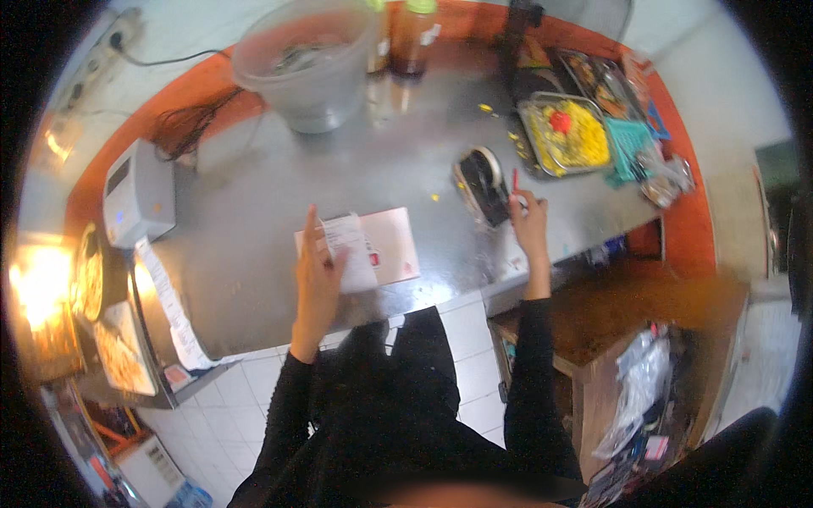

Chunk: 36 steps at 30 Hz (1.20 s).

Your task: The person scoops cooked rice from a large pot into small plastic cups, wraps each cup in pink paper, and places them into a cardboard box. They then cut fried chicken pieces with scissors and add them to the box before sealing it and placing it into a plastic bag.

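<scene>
Far to the left of the pink rectangle [395,244], a flat box or sheet on the metal tabletop [233,254], stands a white printer [140,190]; its paper strip [174,309] trails toward the near edge, also left of the rectangle. Beyond the rectangle and a little left of it sits a translucent bucket [318,106]. At the rectangle's left end is the left hand [318,267], forefinger extended and thumb apart from it, over a white slip [354,269] that overlaps the rectangle; whether the hand grips the slip cannot be told. Well beyond the rectangle stands a dark bottle [411,42] with a green cap. Right of the rectangle lies a black tape dispenser [478,190]. Farther right of it, the person's right hand [529,218], just beside the dispenser, pinches a slim red pen [515,179]. Beyond and well right of the rectangle, a clear container [550,168] holds yellow pieces [583,140].
</scene>
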Each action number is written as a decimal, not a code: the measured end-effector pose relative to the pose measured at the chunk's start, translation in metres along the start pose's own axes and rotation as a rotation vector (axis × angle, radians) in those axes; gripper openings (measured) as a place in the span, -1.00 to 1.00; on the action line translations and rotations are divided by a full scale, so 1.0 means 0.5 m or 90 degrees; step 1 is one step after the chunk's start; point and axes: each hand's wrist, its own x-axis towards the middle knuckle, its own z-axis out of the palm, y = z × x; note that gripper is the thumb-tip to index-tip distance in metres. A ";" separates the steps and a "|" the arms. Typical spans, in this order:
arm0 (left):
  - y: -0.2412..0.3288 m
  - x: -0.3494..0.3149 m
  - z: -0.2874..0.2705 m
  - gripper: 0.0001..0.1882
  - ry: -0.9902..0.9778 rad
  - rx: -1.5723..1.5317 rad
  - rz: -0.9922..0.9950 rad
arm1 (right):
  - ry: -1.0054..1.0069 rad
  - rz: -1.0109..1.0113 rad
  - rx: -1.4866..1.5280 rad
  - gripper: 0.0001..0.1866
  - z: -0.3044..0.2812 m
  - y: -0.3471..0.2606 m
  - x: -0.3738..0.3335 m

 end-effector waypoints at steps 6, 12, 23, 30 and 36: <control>0.018 -0.035 -0.019 -0.45 0.043 0.452 0.046 | -0.258 0.289 0.612 -0.73 0.034 0.057 -0.004; 0.011 -0.039 -0.041 -0.36 -0.043 0.363 0.004 | -0.198 0.434 0.773 -0.82 0.022 0.058 -0.088; -0.020 -0.052 -0.063 -0.29 -0.053 0.417 0.062 | -0.544 0.074 0.493 -0.73 -0.090 -0.430 -0.064; -0.018 -0.026 -0.065 -0.28 -0.063 0.423 0.097 | -0.323 -0.197 -0.017 -0.16 0.026 -0.439 -0.039; -0.128 -0.020 -0.059 -0.30 -0.158 -0.402 -0.177 | -0.686 0.230 0.486 -0.37 0.103 -0.328 -0.094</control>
